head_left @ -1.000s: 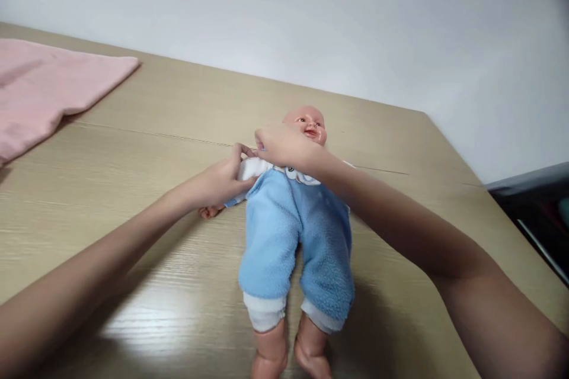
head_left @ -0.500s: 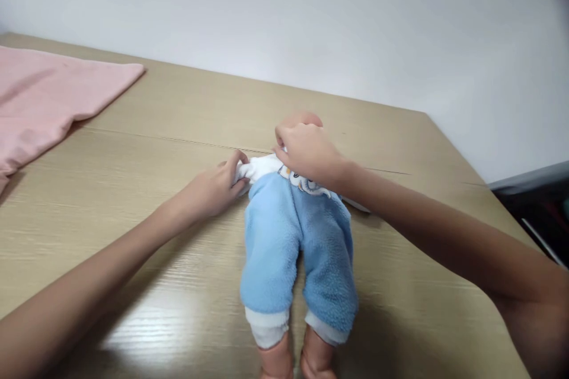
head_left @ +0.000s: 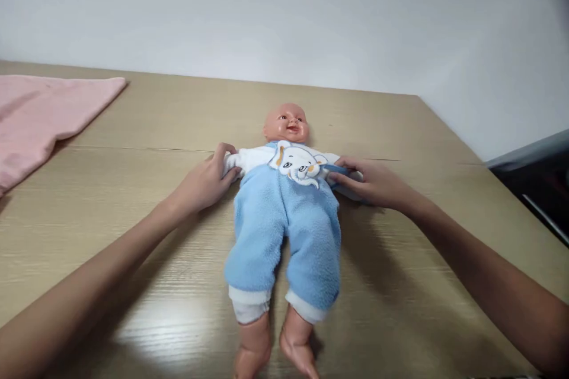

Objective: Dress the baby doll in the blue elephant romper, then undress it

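A baby doll [head_left: 284, 124] lies on its back on a light wooden table [head_left: 133, 130], head toward the wall. It wears a blue fleece romper [head_left: 284, 231] with white sleeves and an elephant patch on the chest. My left hand [head_left: 205, 180] is closed around the doll's white sleeve on the left side. My right hand [head_left: 373, 182] pinches the other sleeve and the blue strap on the right side. The doll's bare feet point toward me at the table's near edge.
A pink cloth [head_left: 40, 115] lies spread at the far left of the table. A white wall stands behind the table. A dark object [head_left: 537, 189] sits beyond the table's right edge.
My right hand has moved from the doll's neck and chest over to its right sleeve, uncovering the face and the elephant patch. My left hand has stayed on the left sleeve.
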The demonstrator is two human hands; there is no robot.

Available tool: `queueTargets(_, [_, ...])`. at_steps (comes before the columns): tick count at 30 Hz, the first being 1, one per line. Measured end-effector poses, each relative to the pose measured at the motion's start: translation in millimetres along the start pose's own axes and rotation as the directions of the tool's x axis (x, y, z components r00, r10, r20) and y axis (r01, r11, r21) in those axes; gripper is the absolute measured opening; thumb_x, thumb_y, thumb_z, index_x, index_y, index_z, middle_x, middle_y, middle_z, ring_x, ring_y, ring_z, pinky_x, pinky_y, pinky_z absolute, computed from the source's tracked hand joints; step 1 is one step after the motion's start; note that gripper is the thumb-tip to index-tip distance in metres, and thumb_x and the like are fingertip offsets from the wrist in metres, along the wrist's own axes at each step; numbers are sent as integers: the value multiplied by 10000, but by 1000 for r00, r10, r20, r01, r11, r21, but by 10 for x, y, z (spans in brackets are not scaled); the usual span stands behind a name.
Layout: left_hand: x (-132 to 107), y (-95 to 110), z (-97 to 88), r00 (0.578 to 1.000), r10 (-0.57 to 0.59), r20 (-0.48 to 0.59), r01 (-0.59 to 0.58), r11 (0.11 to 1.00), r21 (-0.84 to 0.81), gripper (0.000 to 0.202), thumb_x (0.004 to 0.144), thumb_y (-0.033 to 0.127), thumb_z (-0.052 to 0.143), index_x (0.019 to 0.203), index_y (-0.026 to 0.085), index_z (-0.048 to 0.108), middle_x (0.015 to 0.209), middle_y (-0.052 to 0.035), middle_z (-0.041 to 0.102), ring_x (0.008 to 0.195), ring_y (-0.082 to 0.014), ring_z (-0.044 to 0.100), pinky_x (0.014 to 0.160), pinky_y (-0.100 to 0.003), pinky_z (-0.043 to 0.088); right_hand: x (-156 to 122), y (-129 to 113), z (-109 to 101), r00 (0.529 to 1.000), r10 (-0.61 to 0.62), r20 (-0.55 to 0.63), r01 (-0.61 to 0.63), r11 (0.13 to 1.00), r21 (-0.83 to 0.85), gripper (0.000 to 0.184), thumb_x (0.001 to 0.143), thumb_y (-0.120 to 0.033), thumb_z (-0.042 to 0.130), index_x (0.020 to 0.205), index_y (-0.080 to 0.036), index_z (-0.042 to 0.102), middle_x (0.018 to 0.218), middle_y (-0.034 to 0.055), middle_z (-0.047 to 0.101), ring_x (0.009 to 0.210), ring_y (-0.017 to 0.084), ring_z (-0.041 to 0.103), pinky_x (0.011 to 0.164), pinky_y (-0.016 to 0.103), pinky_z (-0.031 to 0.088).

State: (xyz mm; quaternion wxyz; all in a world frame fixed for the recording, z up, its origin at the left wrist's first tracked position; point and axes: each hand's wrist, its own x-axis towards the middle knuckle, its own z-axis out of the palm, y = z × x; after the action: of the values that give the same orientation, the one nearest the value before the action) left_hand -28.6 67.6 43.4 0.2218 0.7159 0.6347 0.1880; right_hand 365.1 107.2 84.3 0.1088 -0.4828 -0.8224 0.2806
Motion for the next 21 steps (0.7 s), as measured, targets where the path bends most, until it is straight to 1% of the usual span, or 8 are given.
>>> queueTargets(3, [116, 50, 8, 998, 54, -31, -51, 995, 84, 562, 997, 528, 508, 1415, 153, 528, 1354, -255, 683, 1304, -488, 620, 1136, -641, 490, -78, 130, 143, 974, -98, -206, 90, 995, -47, 447, 1101, -658, 567, 1071, -247, 740, 1060, 92, 795, 995, 315, 719, 942, 456, 557])
queueTargets(6, [154, 156, -31, 985, 87, -150, -63, 986, 154, 492, 936, 449, 581, 1328, 153, 622, 1446, -245, 638, 1442, -507, 494, 1240, -675, 397, -202, 300, 258, 914, -182, -362, 132, 979, -158, 371, 1092, -575, 624, 1219, -238, 714, 1301, 153, 745, 1295, 383, 657, 1183, 563, 482])
queueTargets(8, [134, 315, -65, 955, 159, -251, -132, 984, 120, 428, 950, 392, 591, 1313, 170, 646, 1479, -216, 630, 1458, -473, 491, 1253, -645, 397, -320, 455, 299, 903, -175, -393, 109, 977, -185, 473, 1049, -566, 700, 1402, -253, 658, 1460, 177, 683, 1441, 414, 587, 1270, 615, 425])
queueTargets(10, [120, 554, -59, 903, 315, -292, -308, 949, 72, 347, 1005, 355, 585, 1306, 196, 656, 1458, -179, 659, 1418, -418, 547, 1232, -595, 426, -435, 621, 310, 920, -141, -365, 85, 983, -165, 646, 1003, -576, 760, 1548, -285, 573, 1574, 183, 625, 1516, 432, 545, 1302, 649, 407])
queueTargets(12, [167, 838, 18, 823, 512, -248, -520, 853, 35, 270, 1061, 332, 583, 1290, 214, 664, 1406, -147, 704, 1373, -374, 596, 1222, -558, 433, -516, 763, 296, 940, -82, -332, 55, 994, -90, 749, 961, -589, 805, 1597, -302, 532, 1606, 182, 619, 1504, 441, 573, 1272, 666, 452])
queueTargets(15, [397, 1219, 256, 746, 657, -109, -656, 753, 53, 271, 1092, 328, 607, 1296, 166, 679, 1379, -174, 714, 1367, -386, 595, 1183, -538, 463, -557, 886, 244, 942, 58, -330, -18, 992, 121, 742, 883, -585, 888, 1504, -284, 615, 1474, 175, 728, 1333, 422, 704, 1115, 615, 595])
queueTargets(18, [707, 1430, 505, 766, 637, 94, -642, 745, 183, 293, 1056, 354, 716, 1248, 134, 728, 1274, -196, 763, 1225, -420, 643, 1074, -563, 491, -544, 927, 161, 928, 169, -332, -46, 936, 348, 703, 780, -543, 983, 1367, -275, 707, 1353, 146, 798, 1196, 377, 774, 993, 520, 654])
queueTargets(21, [885, 1465, 623, 754, 637, 160, -656, 727, 201, 257, 1098, 367, 676, 1202, 148, 761, 1179, -164, 799, 1125, -392, 655, 1008, -522, 490, -515, 958, 65, 893, 170, -417, 24, 906, 422, 635, 713, -513, 1023, 1240, -273, 762, 1304, 112, 815, 1170, 346, 777, 1007, 484, 636])
